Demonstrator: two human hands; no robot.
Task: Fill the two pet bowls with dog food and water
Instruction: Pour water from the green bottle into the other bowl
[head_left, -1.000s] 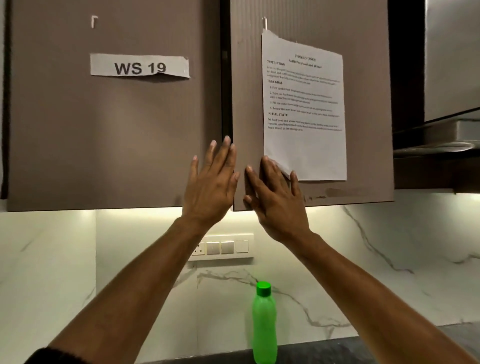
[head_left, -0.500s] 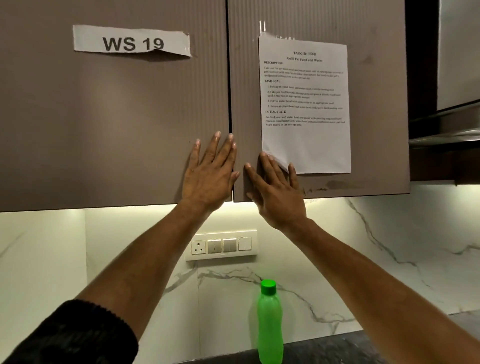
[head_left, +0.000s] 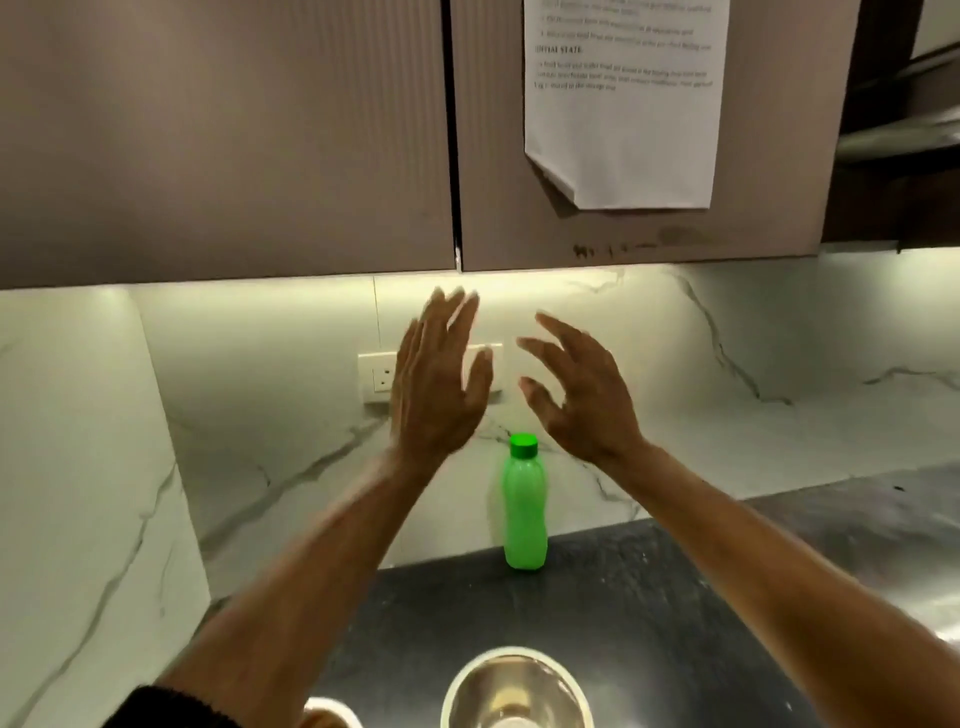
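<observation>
**Hands raised and empty, bowls at the near edge**

The bowl (head_left: 517, 688) sits on your counter (head_left: 649, 597) at the bottom of the view, a shiny metal basin with a pale rim, cut off by the lower edge. You cannot tell from here whether anything is in it. To its left, a second bowl (head_left: 330, 714) shows only as a sliver of pale rim at the bottom edge, partly behind your left forearm.

Farther back on the dark counter, the green bottle (head_left: 523, 506) stands upright with its cap on, close to the marble wall (head_left: 260, 441). It appears between your two forearms, touching neither.

Your left hand (head_left: 434, 389) is up in front of the wall, fingers spread and extended, holding nothing; it is blurred. Behind it is the switch plate (head_left: 378, 375), partly covered. Your right hand (head_left: 582, 395) is at the same height, just beside the left, fingers apart and slightly curled, also empty. The two hands do not touch. A dark sleeve (head_left: 171, 709) shows at your left elbow.

Above the hands, both cabinet doors (head_left: 234, 140) are shut, with a thin gap between them. A printed sheet (head_left: 623, 130) hangs on the right door, its lower left corner curled, its text too blurred to read. A light strip glows under the cabinets
</observation>
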